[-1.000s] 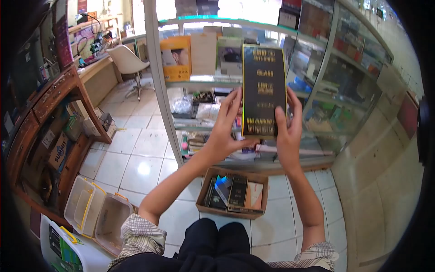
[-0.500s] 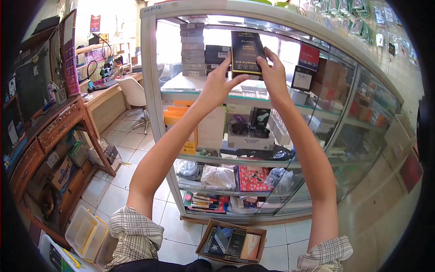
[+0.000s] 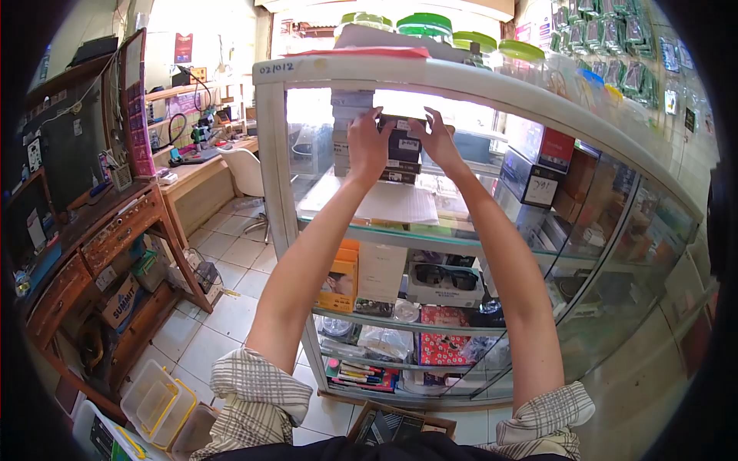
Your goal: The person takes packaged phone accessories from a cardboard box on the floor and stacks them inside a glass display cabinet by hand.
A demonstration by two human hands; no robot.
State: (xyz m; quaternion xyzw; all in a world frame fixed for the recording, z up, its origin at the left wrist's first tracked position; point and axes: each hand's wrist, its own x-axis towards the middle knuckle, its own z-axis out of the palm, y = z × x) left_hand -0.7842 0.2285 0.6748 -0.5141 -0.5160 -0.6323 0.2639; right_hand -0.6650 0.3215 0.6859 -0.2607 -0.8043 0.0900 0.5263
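Inside the glass display cabinet, a flat black box (image 3: 398, 123) with a white label lies on top of a stack of dark boxes (image 3: 403, 147). My left hand (image 3: 369, 147) grips its left side, next to a column of pale boxes (image 3: 341, 157). At the box's right end is my right hand (image 3: 441, 144), thumb against it and fingers curled around the far side. The far edge of the box is partly hidden by my fingers. White paper (image 3: 384, 201) lies on the glass shelf under my wrists.
The cabinet's top frame (image 3: 461, 71) runs above my hands, with green-lidded jars (image 3: 425, 28) on it. Sunglasses on a box (image 3: 444, 278) stand on the shelf below. On the floor are a carton of boxes (image 3: 400, 424) and plastic bins (image 3: 157, 407). A wooden desk (image 3: 115, 230) stands left.
The black box has gone from held up, its printed face showing, to lying flat on the dark stack. Both hands moved further into the cabinet. The view has tilted up.
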